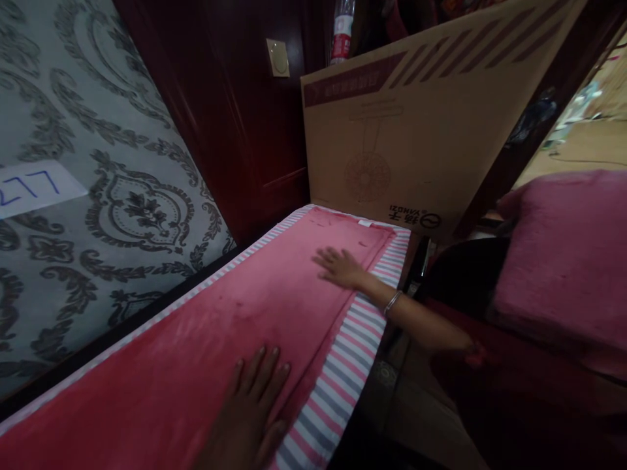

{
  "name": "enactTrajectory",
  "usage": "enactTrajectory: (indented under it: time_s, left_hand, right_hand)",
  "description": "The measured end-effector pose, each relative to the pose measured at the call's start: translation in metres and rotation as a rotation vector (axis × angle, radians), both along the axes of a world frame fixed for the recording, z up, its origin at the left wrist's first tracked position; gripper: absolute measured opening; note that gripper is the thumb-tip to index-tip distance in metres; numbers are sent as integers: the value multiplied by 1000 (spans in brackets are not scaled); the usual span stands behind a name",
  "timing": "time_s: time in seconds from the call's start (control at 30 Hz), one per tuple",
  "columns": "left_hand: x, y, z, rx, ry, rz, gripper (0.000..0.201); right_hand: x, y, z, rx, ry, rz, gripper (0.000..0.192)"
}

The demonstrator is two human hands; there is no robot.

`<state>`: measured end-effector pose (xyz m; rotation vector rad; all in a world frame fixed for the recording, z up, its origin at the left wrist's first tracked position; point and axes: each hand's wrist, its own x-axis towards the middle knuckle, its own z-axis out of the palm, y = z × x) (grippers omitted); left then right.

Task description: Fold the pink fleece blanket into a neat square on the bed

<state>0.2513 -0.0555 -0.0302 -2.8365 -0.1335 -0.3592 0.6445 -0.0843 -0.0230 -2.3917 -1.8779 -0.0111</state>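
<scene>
A pink plush cloth [274,281] lies spread over a long, narrow surface, with a small white tag [365,223] near its far edge. Under it, a striped sheet [343,359] in grey, white and pink shows along the sides. My left hand [249,405] rests palm down on the near part of the cloth, fingers apart and thumb toward the striped edge. Farther along, my right hand [339,267], with a bracelet [392,303] on the wrist, lies flat with spread fingers over the far part of the cloth. Neither hand holds anything.
A large cardboard box [416,130] stands against the far end of the surface, with a bottle [341,32] behind it. Patterned wallpaper [142,202] borders the left side. A pink plush-covered seat [568,261] is at the right.
</scene>
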Motion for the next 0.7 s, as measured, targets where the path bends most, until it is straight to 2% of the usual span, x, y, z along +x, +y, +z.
enactTrajectory:
  time_s: [0.07,0.13,0.2,0.27,0.37,0.57,0.63,0.7]
  left_hand:
    - [-1,4,0,-10,10,-14,71]
    - [-1,8,-1,-17,2,-22,71]
    - [0,11,-4,-7,-11,-33,71]
    - [0,12,-6,0,-13,-43,71]
    - [-1,6,-3,-55,20,-7,71]
    - [-2,-13,12,-335,167,118,65]
    - [-2,-15,14,-416,166,128,64]
    - [-2,-17,16,-467,149,127,65]
  right_hand:
    - [54,-9,2,-38,13,-213,60]
    - [95,-19,1,-38,31,-379,60]
    - [121,-26,-3,-6,28,-477,62]
    - [133,-30,-8,39,8,-528,62]
    - [134,-32,-15,89,-25,-546,61]
    - [122,-35,-11,80,-12,-564,56]
    - [107,-26,-6,118,-15,-602,57]
    - [79,-11,0,188,-21,-552,59]
